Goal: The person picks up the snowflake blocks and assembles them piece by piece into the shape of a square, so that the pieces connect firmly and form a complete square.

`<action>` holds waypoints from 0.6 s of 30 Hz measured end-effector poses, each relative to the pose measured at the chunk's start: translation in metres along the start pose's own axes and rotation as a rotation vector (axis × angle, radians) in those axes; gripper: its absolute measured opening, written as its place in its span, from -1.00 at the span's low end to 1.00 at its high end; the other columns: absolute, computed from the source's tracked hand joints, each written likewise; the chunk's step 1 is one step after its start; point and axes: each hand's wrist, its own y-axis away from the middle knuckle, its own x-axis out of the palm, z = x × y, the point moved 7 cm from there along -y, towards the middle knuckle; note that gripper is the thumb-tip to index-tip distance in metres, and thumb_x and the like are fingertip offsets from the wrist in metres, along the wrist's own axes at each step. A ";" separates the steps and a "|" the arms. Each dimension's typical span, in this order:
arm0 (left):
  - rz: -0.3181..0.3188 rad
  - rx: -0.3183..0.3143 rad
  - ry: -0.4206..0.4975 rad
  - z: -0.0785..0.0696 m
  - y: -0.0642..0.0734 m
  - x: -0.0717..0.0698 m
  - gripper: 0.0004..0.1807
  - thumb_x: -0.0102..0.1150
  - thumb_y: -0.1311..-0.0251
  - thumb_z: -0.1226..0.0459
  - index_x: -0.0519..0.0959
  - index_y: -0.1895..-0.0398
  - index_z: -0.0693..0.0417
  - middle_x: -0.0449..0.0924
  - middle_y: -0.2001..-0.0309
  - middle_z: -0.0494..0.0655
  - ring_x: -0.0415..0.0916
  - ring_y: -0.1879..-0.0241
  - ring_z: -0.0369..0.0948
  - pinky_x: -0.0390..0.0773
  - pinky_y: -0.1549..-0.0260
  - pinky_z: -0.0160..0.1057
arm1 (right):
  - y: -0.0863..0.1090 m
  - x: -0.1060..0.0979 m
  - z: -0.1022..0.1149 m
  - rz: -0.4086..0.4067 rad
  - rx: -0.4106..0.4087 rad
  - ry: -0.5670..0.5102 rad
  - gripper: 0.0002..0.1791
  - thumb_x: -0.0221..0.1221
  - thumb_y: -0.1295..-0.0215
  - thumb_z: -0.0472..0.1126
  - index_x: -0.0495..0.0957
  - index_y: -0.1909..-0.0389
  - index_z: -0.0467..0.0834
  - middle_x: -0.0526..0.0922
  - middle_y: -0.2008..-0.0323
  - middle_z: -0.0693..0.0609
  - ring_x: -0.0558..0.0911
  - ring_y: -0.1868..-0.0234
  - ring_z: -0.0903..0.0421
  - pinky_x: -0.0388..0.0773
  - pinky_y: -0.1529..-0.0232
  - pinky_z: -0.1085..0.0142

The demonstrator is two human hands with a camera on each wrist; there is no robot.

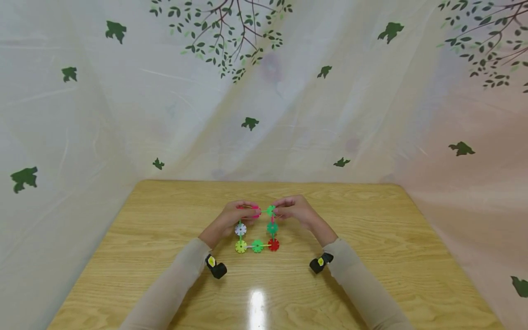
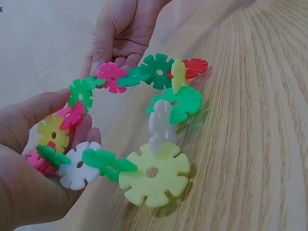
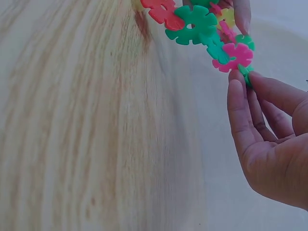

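A square ring of interlocking plastic snowflake discs [image 1: 257, 246] is held between both hands over the table. My left hand [image 1: 234, 216] grips its far left stretch, thumb and fingers around the pink, yellow and green discs. With thumb and fingertips, my right hand [image 1: 298, 211] pinches a green disc [image 3: 246, 73] at the far right corner, beside a pink disc [image 3: 233, 57]. Along the near side lie a pale yellow disc [image 2: 155, 174], a white disc [image 2: 161, 127] and a green disc [image 2: 182, 104]. The near right corner is a red disc [image 1: 273, 245]. Parts of the far side are hidden behind the left fingers.
The wooden table [image 1: 165, 275] spreads under both arms, with a light reflection [image 1: 257, 309] near its front. Behind it hangs a pale curtain [image 1: 198, 119] printed with leaves and branches. A small black camera [image 1: 216, 266] sits on the left wrist, another camera [image 1: 320, 262] on the right.
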 end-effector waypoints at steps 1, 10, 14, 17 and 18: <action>0.001 -0.002 0.003 0.000 0.000 0.000 -0.60 0.37 -0.26 0.31 0.58 -0.11 0.30 0.78 0.19 -0.08 0.74 0.06 -0.09 0.74 0.03 -0.14 | 0.000 0.000 0.000 -0.003 0.002 -0.003 -0.65 0.30 -0.34 -0.36 0.61 -0.08 -0.45 0.77 0.32 0.10 0.76 0.31 0.21 0.77 0.12 0.16; 0.003 0.006 0.005 -0.003 0.000 0.000 -0.58 0.36 -0.26 0.34 0.56 -0.13 0.35 0.76 0.19 -0.08 0.74 0.10 -0.12 0.73 -0.01 -0.12 | 0.000 0.001 0.001 -0.016 -0.002 -0.022 -0.67 0.31 -0.31 -0.41 0.62 -0.05 -0.48 0.77 0.33 0.09 0.76 0.31 0.20 0.76 0.07 0.10; 0.002 0.011 0.006 -0.004 -0.001 0.000 -0.57 0.35 -0.27 0.35 0.54 -0.15 0.40 0.75 0.20 -0.09 0.74 0.09 -0.11 0.72 -0.03 -0.11 | -0.001 0.002 0.002 -0.016 -0.018 -0.028 -0.68 0.29 -0.32 -0.43 0.61 -0.04 -0.50 0.78 0.34 0.08 0.77 0.33 0.20 0.75 0.03 0.03; 0.001 0.022 0.008 -0.005 -0.001 0.001 -0.60 0.34 -0.27 0.37 0.55 -0.11 0.40 0.75 0.24 -0.10 0.74 0.18 -0.19 0.72 -0.03 -0.11 | 0.000 0.003 0.004 -0.013 -0.034 -0.034 -0.68 0.28 -0.32 -0.44 0.61 -0.03 -0.53 0.78 0.35 0.08 0.77 0.34 0.21 0.75 0.04 0.02; 0.001 0.027 0.008 -0.005 -0.001 0.002 -0.62 0.34 -0.27 0.38 0.55 -0.10 0.41 0.74 0.25 -0.11 0.73 0.21 -0.22 0.72 -0.04 -0.10 | 0.000 0.003 0.004 -0.015 -0.033 -0.038 -0.69 0.28 -0.31 -0.45 0.61 -0.03 -0.53 0.78 0.35 0.08 0.77 0.34 0.21 0.75 0.05 0.04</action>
